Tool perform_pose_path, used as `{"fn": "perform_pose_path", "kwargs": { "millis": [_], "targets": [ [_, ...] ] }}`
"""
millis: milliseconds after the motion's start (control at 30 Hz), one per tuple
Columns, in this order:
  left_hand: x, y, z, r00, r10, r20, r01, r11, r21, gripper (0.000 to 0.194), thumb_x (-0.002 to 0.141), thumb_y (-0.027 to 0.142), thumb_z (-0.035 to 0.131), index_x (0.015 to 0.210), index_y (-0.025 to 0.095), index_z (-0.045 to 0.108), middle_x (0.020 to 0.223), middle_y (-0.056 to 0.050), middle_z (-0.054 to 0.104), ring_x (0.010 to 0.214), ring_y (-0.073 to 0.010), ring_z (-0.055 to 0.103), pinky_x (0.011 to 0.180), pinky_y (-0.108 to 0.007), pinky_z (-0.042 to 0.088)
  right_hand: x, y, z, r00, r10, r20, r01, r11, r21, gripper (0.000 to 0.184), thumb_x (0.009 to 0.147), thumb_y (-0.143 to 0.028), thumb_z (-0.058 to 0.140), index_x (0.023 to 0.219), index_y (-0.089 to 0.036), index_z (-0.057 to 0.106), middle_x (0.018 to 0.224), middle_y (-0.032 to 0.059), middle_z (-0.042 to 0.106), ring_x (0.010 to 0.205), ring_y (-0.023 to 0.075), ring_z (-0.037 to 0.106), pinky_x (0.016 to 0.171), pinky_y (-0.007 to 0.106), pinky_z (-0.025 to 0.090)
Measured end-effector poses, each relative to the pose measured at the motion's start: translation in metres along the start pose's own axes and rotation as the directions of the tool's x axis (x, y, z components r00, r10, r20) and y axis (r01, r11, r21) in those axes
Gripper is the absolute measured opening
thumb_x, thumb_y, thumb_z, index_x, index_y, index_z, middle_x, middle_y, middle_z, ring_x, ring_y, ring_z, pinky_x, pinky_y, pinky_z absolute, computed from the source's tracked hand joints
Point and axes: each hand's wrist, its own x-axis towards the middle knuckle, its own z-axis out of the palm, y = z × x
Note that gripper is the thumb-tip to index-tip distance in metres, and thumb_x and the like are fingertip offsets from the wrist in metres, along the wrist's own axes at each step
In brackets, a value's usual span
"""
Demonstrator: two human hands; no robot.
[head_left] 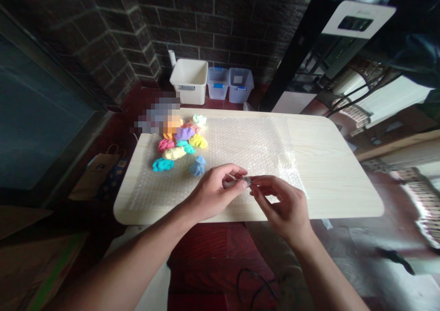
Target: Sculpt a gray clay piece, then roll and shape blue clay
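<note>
And both hands, left (220,187) and right (283,203), are pinched narrow around a small greyish piece (247,181), too small to read its texture, above the near edge of the desk (338,164)! Under them, clear, dimpled bubble wrap (233,141). Left of the piece, a crumpled, matte blue lump (197,166); farther left, soft, creased lumps (174,153) in teal, cream, yellow, purple. Beyond the desk, a ribbed white bin (189,79). No lettering is legible.
</note>
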Motion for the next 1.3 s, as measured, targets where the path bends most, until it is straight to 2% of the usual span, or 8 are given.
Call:
{"fn": "perform_pose_path", "kwargs": {
  "millis": [133, 267, 500, 633, 767, 933, 1100, 1300],
  "targets": [
    [0.001, -0.002, -0.001, 0.998, 0.046, -0.039, -0.049, 0.996, -0.071, 0.032, 0.089, 0.029, 0.078, 0.118, 0.015, 0.073, 0.107, -0.01, 0.078, 0.099, -0.021, 0.073, 0.088, -0.033, 0.058, 0.002, -0.004, 0.002, 0.988, 0.148, -0.038, -0.136, 0.966, 0.221, 0.021, 0.093, -0.038, 0.077, 0.102, -0.018, 0.078, 0.083, 0.0088, 0.08, 0.068, 0.0209, 0.077, 0.055, 0.028, 0.061],
    [0.0, 0.0, 0.001, 0.986, 0.153, -0.071, -0.151, 0.988, 0.024, 0.026, 0.087, 0.022, 0.078, 0.112, 0.016, 0.077, 0.109, -0.01, 0.074, 0.097, -0.0199, 0.072, 0.085, -0.031, 0.061, 0.007, -0.004, 0.002, 0.96, 0.278, 0.021, -0.257, 0.854, 0.453, 0.026, 0.087, -0.043, 0.084, 0.089, -0.017, 0.083, 0.072, 0.0087, 0.08, 0.057, 0.0198, 0.075, 0.052, 0.03, 0.062],
    [-0.002, 0.004, 0.004, 0.97, 0.235, -0.059, -0.229, 0.969, 0.093, 0.021, 0.087, 0.017, 0.076, 0.108, 0.017, 0.078, 0.108, -0.008, 0.071, 0.099, -0.0187, 0.071, 0.083, -0.028, 0.063, 0.009, 0.005, 0.0, 0.938, 0.332, 0.101, -0.329, 0.756, 0.566, 0.025, 0.081, -0.041, 0.089, 0.084, -0.016, 0.084, 0.077, 0.0092, 0.082, 0.057, 0.0191, 0.076, 0.05, 0.027, 0.062],
    [-0.003, 0.003, 0.006, 0.973, 0.228, -0.041, -0.219, 0.964, 0.153, 0.019, 0.087, 0.016, 0.074, 0.105, 0.017, 0.076, 0.105, -0.008, 0.075, 0.096, -0.0192, 0.073, 0.081, -0.027, 0.061, 0.008, 0.003, 0.001, 0.941, 0.323, 0.106, -0.329, 0.785, 0.525, 0.029, 0.081, -0.043, 0.089, 0.08, -0.016, 0.08, 0.069, 0.0083, 0.078, 0.056, 0.02, 0.074, 0.049, 0.029, 0.061],
    [-0.003, -0.002, 0.009, 0.989, 0.149, -0.003, -0.147, 0.976, 0.158, 0.025, 0.089, 0.018, 0.07, 0.113, 0.017, 0.076, 0.102, -0.007, 0.08, 0.093, -0.0196, 0.075, 0.083, -0.029, 0.06, 0.006, 0.001, 0.002, 0.96, 0.266, 0.084, -0.275, 0.857, 0.436, 0.03, 0.086, -0.045, 0.084, 0.082, -0.016, 0.076, 0.068, 0.008, 0.077, 0.058, 0.0185, 0.072, 0.055, 0.029, 0.06],
    [-0.002, -0.001, 0.009, 0.997, 0.069, 0.041, -0.072, 0.994, 0.078, 0.028, 0.087, 0.018, 0.07, 0.113, 0.015, 0.078, 0.103, -0.009, 0.082, 0.094, -0.0217, 0.075, 0.083, -0.032, 0.059, 0.002, 0.0, 0.0, 0.984, 0.16, 0.075, -0.175, 0.945, 0.277, 0.025, 0.093, -0.04, 0.076, 0.087, -0.016, 0.073, 0.072, 0.0071, 0.074, 0.063, 0.0176, 0.068, 0.055, 0.027, 0.054],
    [-0.001, 0.005, 0.007, 0.998, 0.036, 0.05, -0.036, 0.999, -0.017, 0.028, 0.084, 0.019, 0.072, 0.11, 0.012, 0.077, 0.105, -0.011, 0.081, 0.095, -0.0222, 0.074, 0.086, -0.034, 0.056, 0.001, -0.003, -0.001, 0.991, 0.103, 0.084, -0.117, 0.973, 0.197, 0.02, 0.097, -0.037, 0.071, 0.091, -0.018, 0.069, 0.076, 0.0059, 0.072, 0.067, 0.0167, 0.066, 0.054, 0.024, 0.051],
    [-0.001, 0.005, 0.003, 0.994, -0.021, 0.109, 0.032, 0.994, -0.104, 0.027, 0.085, 0.025, 0.073, 0.108, 0.011, 0.076, 0.085, -0.005, 0.072, 0.073, -0.0133, 0.06, 0.064, -0.025, 0.044, 0.0, -0.007, -0.001, 0.997, 0.027, 0.078, -0.037, 0.991, 0.125, 0.014, 0.099, -0.032, 0.068, 0.092, -0.02, 0.066, 0.077, 0.0041, 0.07, 0.066, 0.0153, 0.064, 0.053, 0.023, 0.048]
  ]
}}
